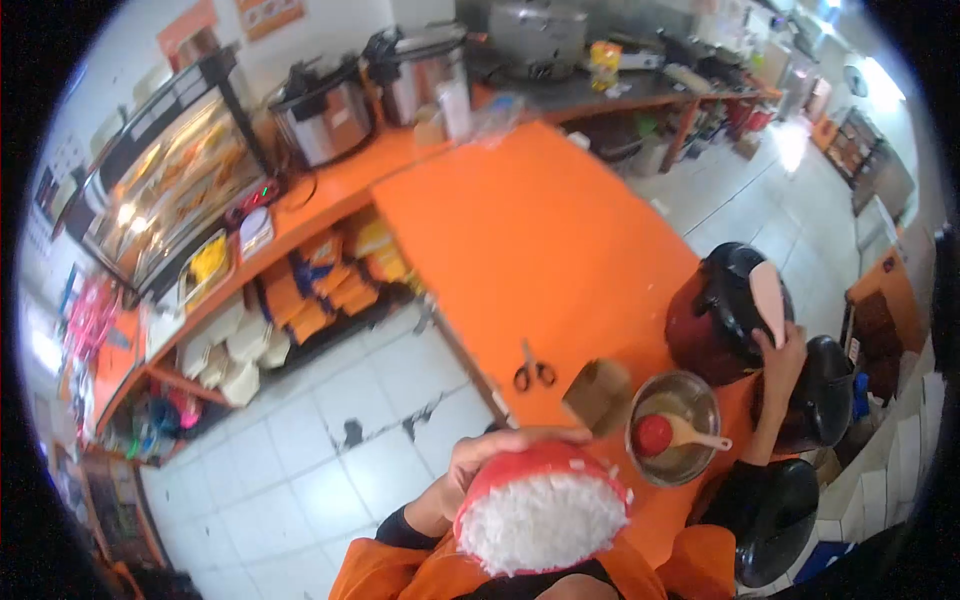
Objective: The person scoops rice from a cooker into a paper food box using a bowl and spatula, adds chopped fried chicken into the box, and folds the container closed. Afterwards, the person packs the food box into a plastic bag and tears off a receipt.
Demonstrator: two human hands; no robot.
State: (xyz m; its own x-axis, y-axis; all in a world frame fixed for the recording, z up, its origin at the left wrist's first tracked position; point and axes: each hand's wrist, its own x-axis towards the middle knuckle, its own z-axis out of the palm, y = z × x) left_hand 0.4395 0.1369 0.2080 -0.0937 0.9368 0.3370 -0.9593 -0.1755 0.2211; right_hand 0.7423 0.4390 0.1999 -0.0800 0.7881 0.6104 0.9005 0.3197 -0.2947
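Observation:
My left hand (480, 465) is wrapped round a red bowl (475, 493) heaped with white rice (545, 522), held tilted close to my chest. Over on the right, my right hand (783, 355) grips a pale pink rice paddle (768, 300), its blade pointing up. The paddle is in front of a dark red rice cooker (690, 325) with a black lid. Between my hands stands a metal bowl (712, 395) with a red ladle or cup (652, 435) and a light-handled spoon (700, 438) in it.
Scissors (535, 375) and a small brown carton (597, 395) lie on the orange table (500, 240). More black-lidded cookers (770, 520) line the right side. A glass food warmer (175, 180) and steel cookers (325, 115) stand on the back counter. Tiled floor (370, 400) shows at left.

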